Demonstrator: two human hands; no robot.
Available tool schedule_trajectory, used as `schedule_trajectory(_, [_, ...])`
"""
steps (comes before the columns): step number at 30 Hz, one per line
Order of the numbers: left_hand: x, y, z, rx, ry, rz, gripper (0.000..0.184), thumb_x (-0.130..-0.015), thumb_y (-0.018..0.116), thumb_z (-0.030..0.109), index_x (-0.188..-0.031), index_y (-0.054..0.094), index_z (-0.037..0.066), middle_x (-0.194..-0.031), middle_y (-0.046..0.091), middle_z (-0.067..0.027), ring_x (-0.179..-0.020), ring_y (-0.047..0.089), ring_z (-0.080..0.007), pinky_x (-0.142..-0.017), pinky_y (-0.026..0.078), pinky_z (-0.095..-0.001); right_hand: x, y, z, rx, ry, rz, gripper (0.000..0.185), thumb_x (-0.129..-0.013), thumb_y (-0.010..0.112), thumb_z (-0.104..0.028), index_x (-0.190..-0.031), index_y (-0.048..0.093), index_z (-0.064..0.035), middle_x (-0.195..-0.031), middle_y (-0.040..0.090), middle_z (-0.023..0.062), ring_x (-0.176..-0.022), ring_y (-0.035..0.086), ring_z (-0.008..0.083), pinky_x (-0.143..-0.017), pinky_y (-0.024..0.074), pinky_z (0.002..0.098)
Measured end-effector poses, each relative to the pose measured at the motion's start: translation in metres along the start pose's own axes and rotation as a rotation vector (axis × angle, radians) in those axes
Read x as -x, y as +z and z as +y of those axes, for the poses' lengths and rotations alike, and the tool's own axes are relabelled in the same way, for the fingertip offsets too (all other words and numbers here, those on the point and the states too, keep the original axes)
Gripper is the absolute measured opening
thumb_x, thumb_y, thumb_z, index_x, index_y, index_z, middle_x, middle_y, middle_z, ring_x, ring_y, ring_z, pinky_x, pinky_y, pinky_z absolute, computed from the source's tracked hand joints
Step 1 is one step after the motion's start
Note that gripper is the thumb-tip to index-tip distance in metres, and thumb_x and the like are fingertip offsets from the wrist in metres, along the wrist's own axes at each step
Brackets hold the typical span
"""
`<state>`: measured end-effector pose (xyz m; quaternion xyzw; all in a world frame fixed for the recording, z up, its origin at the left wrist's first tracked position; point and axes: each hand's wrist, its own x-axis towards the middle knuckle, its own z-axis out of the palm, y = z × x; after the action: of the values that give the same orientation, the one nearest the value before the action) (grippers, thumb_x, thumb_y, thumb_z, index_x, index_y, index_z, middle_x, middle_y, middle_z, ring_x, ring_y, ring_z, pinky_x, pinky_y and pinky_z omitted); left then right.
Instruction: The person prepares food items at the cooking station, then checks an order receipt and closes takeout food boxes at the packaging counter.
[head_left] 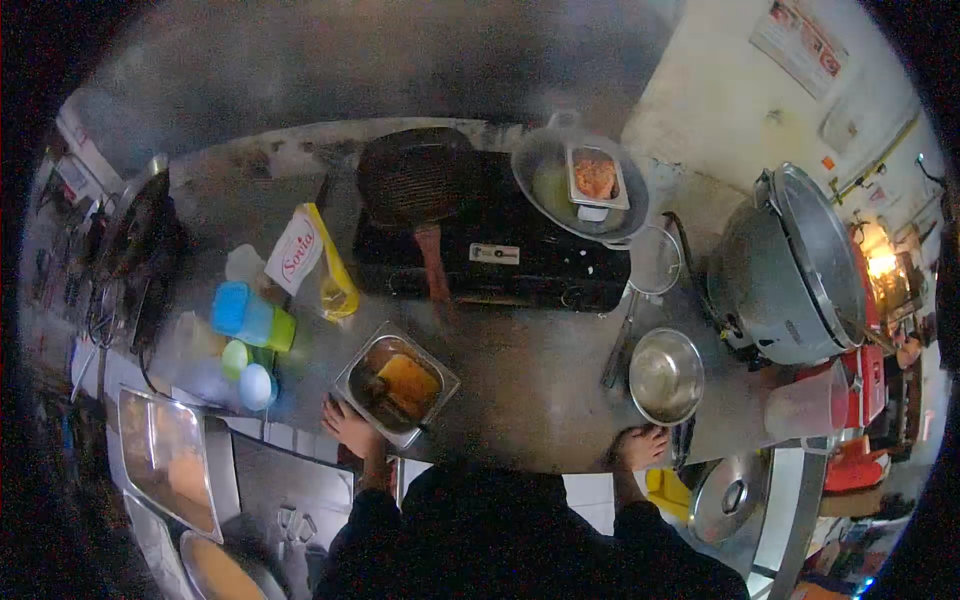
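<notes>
My left hand (352, 428) rests on the steel counter's front edge with its fingers apart, holding nothing. Right beside it stands a square steel food pan (398, 385) with an orange-brown block of food (408, 384) inside. My right hand (642, 447) lies at the counter edge, its fingers slightly bent and nothing visible in them. Just beyond that hand is a round steel bowl (666, 376). A dark-handled strainer (656, 258) lies behind the bowl, and dark tongs (683, 440) seem to lie at its near side.
A stove (500, 275) carries a ridged grill pan (415, 180) and a wide pot (530, 165) with a small food tin (597, 178). Left are a Sovia oil pouch (310, 260) and plastic cups (240, 310). Right stand a large cooker (765, 280) and a clear jug (805, 405).
</notes>
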<state>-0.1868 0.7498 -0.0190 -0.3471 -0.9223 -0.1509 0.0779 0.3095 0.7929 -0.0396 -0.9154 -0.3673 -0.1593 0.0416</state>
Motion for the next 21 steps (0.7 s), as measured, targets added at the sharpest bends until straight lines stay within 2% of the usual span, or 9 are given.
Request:
schedule_trajectory(3, [0.003,0.01,-0.01,-0.012,0.058,0.033,0.062,-0.074,0.048,0.047,-0.119,0.042,0.005,-0.132,0.031,-0.0133,-0.122,0.027,-0.0311,-0.099,0.018,-0.0486,0.003,-0.014,-0.005,0.062,0.022,-0.013,0.044,-0.076,0.045,-0.03,-0.115,0.042,-0.0098,-0.119,0.041,0.0142,-0.108,0.04,0.0329,-0.09,0.0319,0.0456])
schedule_trajectory(6, [0.0,-0.019,0.009,0.125,-0.092,-0.099,0.057,-0.075,0.05,0.038,-0.121,0.041,0.004,-0.133,0.029,-0.0146,-0.121,0.027,-0.0324,-0.1,0.017,-0.0486,0.0,0.0,0.008,0.235,-0.05,0.077,0.044,-0.078,0.042,-0.034,-0.116,0.044,-0.0128,-0.118,0.044,0.0118,-0.107,0.043,0.0311,-0.09,0.0321,0.0475])
schedule_trajectory(7, [0.004,-0.002,0.0,0.114,-0.046,-0.081,0.054,-0.076,0.05,0.033,-0.121,0.041,0.005,-0.133,0.029,-0.0152,-0.121,0.027,-0.0329,-0.1,0.016,-0.0485,-0.004,0.017,0.016,0.447,-0.052,-0.054,0.044,-0.081,0.038,-0.039,-0.117,0.045,-0.0147,-0.119,0.046,0.0095,-0.104,0.047,0.0282,-0.09,0.0322,0.0506])
schedule_trajectory(8, [0.002,0.013,-0.014,0.093,-0.014,-0.046,0.052,-0.076,0.05,0.028,-0.122,0.042,0.005,-0.133,0.029,-0.0158,-0.121,0.027,-0.0335,-0.101,0.015,-0.0484,-0.005,0.044,0.028,0.442,-0.082,0.012,0.043,-0.08,0.038,-0.038,-0.116,0.046,-0.0155,-0.117,0.047,0.0096,-0.102,0.047,0.0283,-0.088,0.0341,0.0484])
schedule_trajectory(10, [0.001,-0.016,-0.001,0.119,-0.004,-0.014,0.048,-0.077,0.047,0.023,-0.121,0.042,0.006,-0.132,0.03,-0.017,-0.122,0.026,-0.0343,-0.101,0.014,-0.0488,-0.015,0.106,0.058,0.407,-0.155,0.256,0.04,-0.08,0.039,-0.034,-0.115,0.049,-0.017,-0.113,0.049,0.0099,-0.099,0.049,0.0284,-0.082,0.038,0.0441])
schedule_trajectory(11, [0.002,-0.013,-0.002,0.1,-0.015,0.035,0.048,-0.076,0.047,0.023,-0.121,0.042,0.007,-0.131,0.031,-0.0173,-0.122,0.025,-0.0342,-0.101,0.014,-0.0495,-0.023,0.137,0.069,0.357,-0.222,0.261,0.04,-0.08,0.039,-0.034,-0.115,0.049,-0.017,-0.113,0.049,0.0099,-0.099,0.049,0.0284,-0.082,0.038,0.0441])
schedule_trajectory(13, [0.0,-0.014,-0.003,0.095,-0.034,0.077,0.048,-0.075,0.046,0.023,-0.121,0.043,0.008,-0.129,0.032,-0.0175,-0.123,0.025,-0.034,-0.1,0.014,-0.0507,-0.019,0.112,0.063,0.269,-0.311,0.268,0.04,-0.08,0.039,-0.034,-0.114,0.049,-0.0167,-0.113,0.049,0.0099,-0.099,0.049,0.0283,-0.082,0.038,0.0442])
schedule_trajectory(21, [0.001,-0.024,0.004,0.139,-0.066,0.079,0.047,-0.074,0.046,0.021,-0.119,0.044,0.007,-0.128,0.033,-0.0175,-0.122,0.026,-0.0348,-0.099,0.017,-0.0518,-0.028,0.106,0.027,0.12,-0.454,0.306,0.04,-0.08,0.04,-0.035,-0.114,0.048,-0.0158,-0.113,0.049,0.0101,-0.099,0.049,0.0282,-0.083,0.0379,0.0443])
